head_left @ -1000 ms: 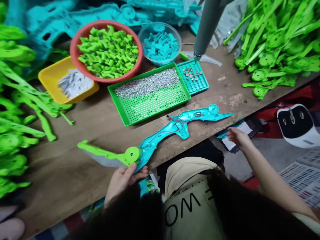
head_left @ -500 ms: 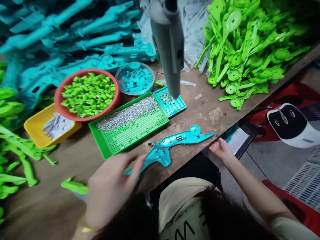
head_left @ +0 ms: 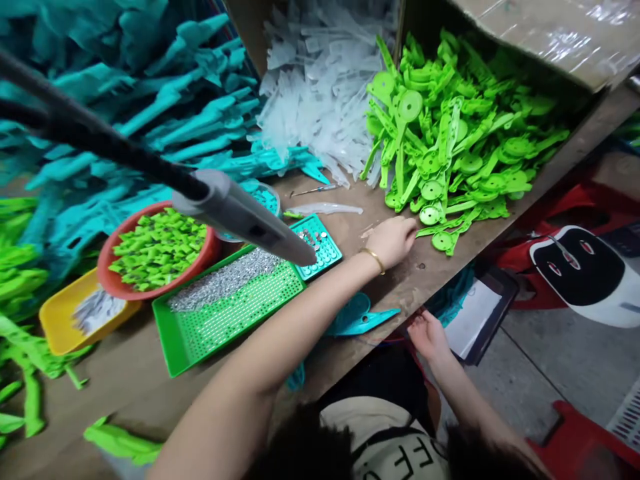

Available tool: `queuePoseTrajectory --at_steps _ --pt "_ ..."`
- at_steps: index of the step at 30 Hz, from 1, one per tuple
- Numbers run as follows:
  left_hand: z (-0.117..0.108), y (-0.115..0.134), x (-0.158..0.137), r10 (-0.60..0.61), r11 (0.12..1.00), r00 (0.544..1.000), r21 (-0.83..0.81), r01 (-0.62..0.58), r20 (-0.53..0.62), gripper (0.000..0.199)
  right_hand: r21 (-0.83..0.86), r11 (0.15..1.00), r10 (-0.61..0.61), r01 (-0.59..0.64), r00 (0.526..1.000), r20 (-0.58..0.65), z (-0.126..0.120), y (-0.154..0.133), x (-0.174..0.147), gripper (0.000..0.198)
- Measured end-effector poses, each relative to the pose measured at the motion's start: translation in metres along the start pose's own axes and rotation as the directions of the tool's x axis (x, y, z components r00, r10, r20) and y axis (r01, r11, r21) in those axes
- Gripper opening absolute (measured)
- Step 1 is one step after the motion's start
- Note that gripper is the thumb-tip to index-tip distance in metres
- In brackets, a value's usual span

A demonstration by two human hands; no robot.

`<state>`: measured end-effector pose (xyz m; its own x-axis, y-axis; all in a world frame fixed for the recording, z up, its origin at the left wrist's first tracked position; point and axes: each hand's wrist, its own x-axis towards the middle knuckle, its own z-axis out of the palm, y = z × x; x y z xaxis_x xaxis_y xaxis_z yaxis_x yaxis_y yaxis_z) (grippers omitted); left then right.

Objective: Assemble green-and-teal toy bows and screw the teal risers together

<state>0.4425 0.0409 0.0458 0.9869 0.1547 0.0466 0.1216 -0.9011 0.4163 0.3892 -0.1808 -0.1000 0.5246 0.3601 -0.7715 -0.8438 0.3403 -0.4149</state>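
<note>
My left hand [head_left: 393, 241] reaches across the table to the pile of lime-green plastic parts [head_left: 450, 153]. Its fingers are curled at the thin end of a green part [head_left: 443, 241] on the near side of the pile; the fingertips are partly hidden. Beneath my left forearm lies a teal plastic shell [head_left: 367, 321], its middle covered by the arm. Below the table's front edge, my right hand [head_left: 429, 335] has its fingers pressed together close to the shell's pointed end. What they hold is too small to make out.
A grey hanging tool [head_left: 250, 217] slants over the green tray [head_left: 175, 353] of small metal pieces and the small teal tray [head_left: 333, 252]. A red bowl [head_left: 107, 267] and a yellow scoop [head_left: 55, 327] stand left. Translucent parts [head_left: 325, 87] are heaped behind.
My left hand has left the teal shell's left end and moved right to the green pile. My right hand stays near the table edge. The view has shifted, and the hanging tool now tilts.
</note>
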Motion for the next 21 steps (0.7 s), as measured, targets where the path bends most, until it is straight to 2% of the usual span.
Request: queuePoseTrajectory --at_steps 3,5,8,10,13,17,19,21 --pt "0.012 0.013 0.044 0.048 0.997 0.994 0.070 -0.041 -0.103 0.025 0.016 0.986 -0.165 0.165 0.986 -0.024 0.002 -0.005 -0.018 0.015" --pt "0.019 0.023 0.069 -0.059 0.995 0.979 0.063 0.072 -0.195 0.022 0.000 0.969 -0.246 0.246 0.969 -0.009 0.004 -0.010 -0.036 0.023" --pt "0.026 0.031 0.091 -0.267 0.961 0.927 0.002 0.277 -0.263 0.038 -0.071 0.954 -0.286 0.290 0.956 0.062 0.006 -0.014 -0.061 0.038" --pt "0.029 0.030 0.096 -0.302 0.951 0.914 -0.019 0.309 -0.270 0.032 -0.131 0.941 -0.303 0.313 0.949 0.091 0.006 -0.015 -0.070 0.044" --pt "0.024 0.023 0.098 -0.281 0.959 0.904 -0.114 0.258 -0.322 0.020 -0.178 0.925 -0.324 0.335 0.942 0.090 0.005 -0.013 -0.073 0.045" --pt "-0.005 0.022 0.095 -0.288 0.900 0.848 -0.429 0.080 -0.445 0.016 -0.151 0.950 -0.256 0.273 0.958 0.126 0.007 -0.015 -0.073 0.034" --pt "-0.027 0.024 0.078 -0.258 0.835 0.850 -0.548 -0.043 -0.459 0.013 -0.142 0.960 -0.219 0.241 0.964 0.154 0.011 -0.020 -0.078 0.030" --pt "-0.048 0.024 0.043 -0.188 0.806 0.881 -0.581 -0.115 -0.434 0.014 -0.150 0.965 -0.188 0.215 0.966 0.176 0.017 -0.029 -0.086 0.028"
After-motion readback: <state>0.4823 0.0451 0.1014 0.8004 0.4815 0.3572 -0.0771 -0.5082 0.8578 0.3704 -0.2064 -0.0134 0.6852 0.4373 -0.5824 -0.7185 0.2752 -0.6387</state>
